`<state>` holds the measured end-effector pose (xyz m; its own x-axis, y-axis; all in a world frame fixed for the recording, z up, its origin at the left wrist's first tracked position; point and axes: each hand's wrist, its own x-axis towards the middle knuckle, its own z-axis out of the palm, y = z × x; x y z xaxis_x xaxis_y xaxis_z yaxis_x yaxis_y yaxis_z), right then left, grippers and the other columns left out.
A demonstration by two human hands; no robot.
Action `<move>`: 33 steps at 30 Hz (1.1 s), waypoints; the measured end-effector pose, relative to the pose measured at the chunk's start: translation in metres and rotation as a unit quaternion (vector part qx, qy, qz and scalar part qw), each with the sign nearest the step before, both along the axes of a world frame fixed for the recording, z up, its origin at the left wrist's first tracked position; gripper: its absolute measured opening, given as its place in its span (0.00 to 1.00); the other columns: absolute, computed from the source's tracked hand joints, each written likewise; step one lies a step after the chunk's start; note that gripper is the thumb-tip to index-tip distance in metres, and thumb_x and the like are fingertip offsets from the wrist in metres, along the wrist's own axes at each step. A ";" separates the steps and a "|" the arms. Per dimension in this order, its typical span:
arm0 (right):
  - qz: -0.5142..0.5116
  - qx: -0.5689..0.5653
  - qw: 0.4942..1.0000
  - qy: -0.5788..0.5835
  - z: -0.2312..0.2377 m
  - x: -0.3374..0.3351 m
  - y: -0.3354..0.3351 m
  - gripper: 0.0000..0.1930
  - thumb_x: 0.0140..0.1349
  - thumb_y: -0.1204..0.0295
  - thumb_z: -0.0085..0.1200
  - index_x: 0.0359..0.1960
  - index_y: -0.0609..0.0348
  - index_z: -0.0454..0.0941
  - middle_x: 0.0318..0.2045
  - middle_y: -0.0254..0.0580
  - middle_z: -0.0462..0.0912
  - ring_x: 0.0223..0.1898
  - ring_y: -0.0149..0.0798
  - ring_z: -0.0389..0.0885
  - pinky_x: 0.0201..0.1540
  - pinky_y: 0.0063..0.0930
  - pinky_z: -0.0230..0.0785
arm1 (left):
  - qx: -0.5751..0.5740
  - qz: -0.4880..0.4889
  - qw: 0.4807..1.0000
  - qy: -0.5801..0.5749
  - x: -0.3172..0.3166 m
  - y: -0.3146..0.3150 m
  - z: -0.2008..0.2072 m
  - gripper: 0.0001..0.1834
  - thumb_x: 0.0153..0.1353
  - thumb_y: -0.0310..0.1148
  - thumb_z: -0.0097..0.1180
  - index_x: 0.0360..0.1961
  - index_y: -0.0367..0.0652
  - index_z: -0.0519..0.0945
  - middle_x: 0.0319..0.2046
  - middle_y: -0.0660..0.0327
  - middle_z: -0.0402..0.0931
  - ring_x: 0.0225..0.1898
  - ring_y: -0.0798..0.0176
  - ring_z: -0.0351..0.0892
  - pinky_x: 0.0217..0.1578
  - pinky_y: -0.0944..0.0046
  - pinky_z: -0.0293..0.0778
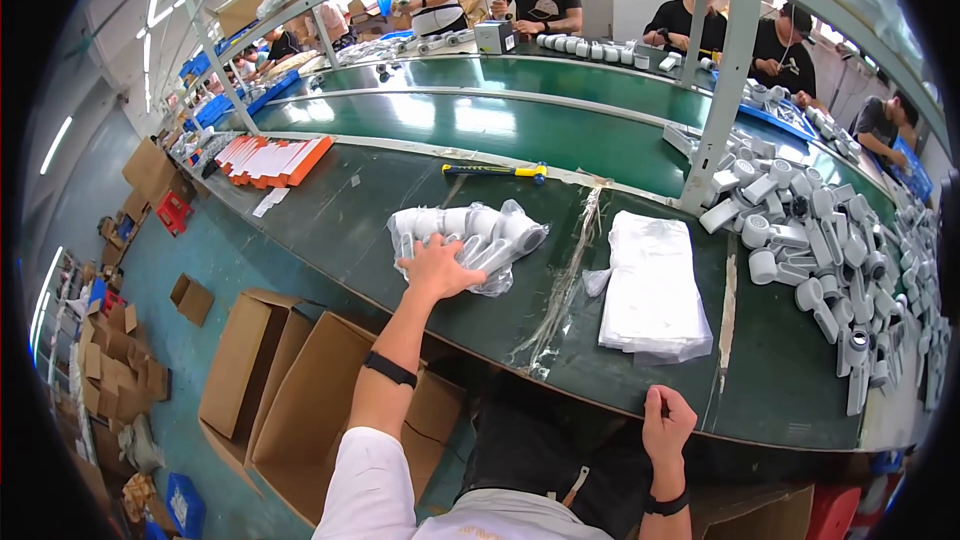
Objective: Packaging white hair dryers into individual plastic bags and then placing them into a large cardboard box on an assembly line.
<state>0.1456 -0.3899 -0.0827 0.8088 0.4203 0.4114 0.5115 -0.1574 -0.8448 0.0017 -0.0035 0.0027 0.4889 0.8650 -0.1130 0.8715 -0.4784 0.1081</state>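
On the dark green workbench (540, 360), several white pieces with round heads and grey handles (490, 235) lie side by side in clear plastic bags. My left hand (440, 268) rests over their near left part, fingers spread and touching the plastic. To the right lies a stack of flat, clear-white plastic bags (655, 285). Just off the bench's front edge, below that stack, my right hand (667, 425) is curled closed with no object showing in it. Its inner fingers are partly hidden.
A big heap of loose white-grey handled pieces (830, 240) covers the bench's right end. A yellow-black tool (495, 171) lies behind the bagged pieces; an orange tray of white strips (275, 158) sits far left. Open cartons (310, 400) stand below. A metal post (728, 80) rises beyond; co-workers sit across.
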 end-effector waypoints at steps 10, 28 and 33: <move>-0.014 -0.010 1.000 -0.008 -0.001 0.001 0.002 0.07 0.62 0.73 0.58 0.32 0.65 0.81 0.21 0.39 0.78 0.20 0.29 0.73 0.26 0.23 0.66 | 0.023 -0.013 0.999 -0.026 -0.001 -0.001 -0.007 0.43 0.36 0.61 0.61 0.57 0.57 0.76 0.63 0.57 0.63 0.65 0.41 0.59 0.56 0.19 0.52; -0.018 -0.028 0.999 -0.007 -0.005 0.002 0.000 0.10 0.65 0.70 0.55 0.32 0.65 0.80 0.19 0.33 0.77 0.22 0.24 0.72 0.27 0.20 0.64 | -0.025 -0.021 0.999 -0.033 -0.010 0.002 0.007 0.42 0.37 0.61 0.62 0.57 0.58 0.77 0.64 0.59 0.64 0.63 0.43 0.63 0.56 0.21 0.54; -0.013 -0.020 1.000 -0.003 -0.005 0.002 -0.001 0.09 0.65 0.70 0.55 0.32 0.65 0.80 0.19 0.33 0.77 0.22 0.24 0.72 0.27 0.20 0.64 | 0.019 -0.017 0.999 -0.045 -0.011 0.002 -0.005 0.43 0.36 0.63 0.61 0.57 0.57 0.77 0.63 0.58 0.66 0.61 0.45 0.67 0.57 0.26 0.57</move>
<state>0.1474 -0.3906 -0.0879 0.8175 0.4148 0.3996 0.5118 -0.2049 -0.8343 -0.0094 -0.0020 -0.0021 0.5254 0.8502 -0.0335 0.8417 -0.5135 0.1668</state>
